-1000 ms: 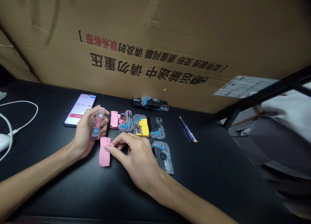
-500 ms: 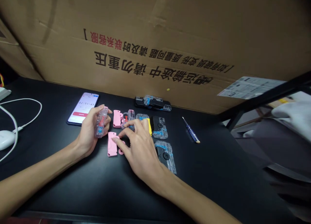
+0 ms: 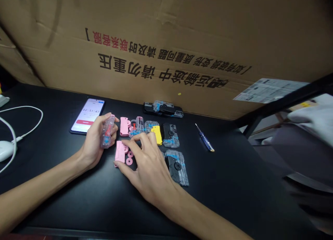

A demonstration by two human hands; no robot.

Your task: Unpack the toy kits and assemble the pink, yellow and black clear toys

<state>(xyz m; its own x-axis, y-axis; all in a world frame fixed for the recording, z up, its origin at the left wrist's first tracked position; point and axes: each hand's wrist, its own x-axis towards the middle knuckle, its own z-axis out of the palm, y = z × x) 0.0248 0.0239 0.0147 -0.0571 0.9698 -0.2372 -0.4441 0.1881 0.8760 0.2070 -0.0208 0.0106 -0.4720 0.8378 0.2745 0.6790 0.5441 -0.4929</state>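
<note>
My left hand (image 3: 96,137) is closed around a clear plastic case (image 3: 108,131) with red and blue parts inside and a pink top edge, held upright above the table. With thumb and index finger at opposite ends, my right hand (image 3: 151,167) grips a flat pink plastic piece (image 3: 120,151) on the black table. Small pink rings (image 3: 129,161) lie beside that piece, under the curve of my fingers. Just beyond, a second pink piece (image 3: 124,126) lies next to a clear case with a red part (image 3: 137,126). Yellow flat pieces (image 3: 157,135) show past my knuckles.
Clear-and-black cases (image 3: 171,135) lie right of my right hand, with more (image 3: 163,109) against the cardboard box (image 3: 166,32). A screwdriver (image 3: 205,137) lies farther right. A phone showing a timer (image 3: 87,116) and a white cable (image 3: 39,118) are at the left.
My right thumb has slid down to the near end of the pink piece, while the index finger has come to its far end. The left hand keeps its hold on the clear case.
</note>
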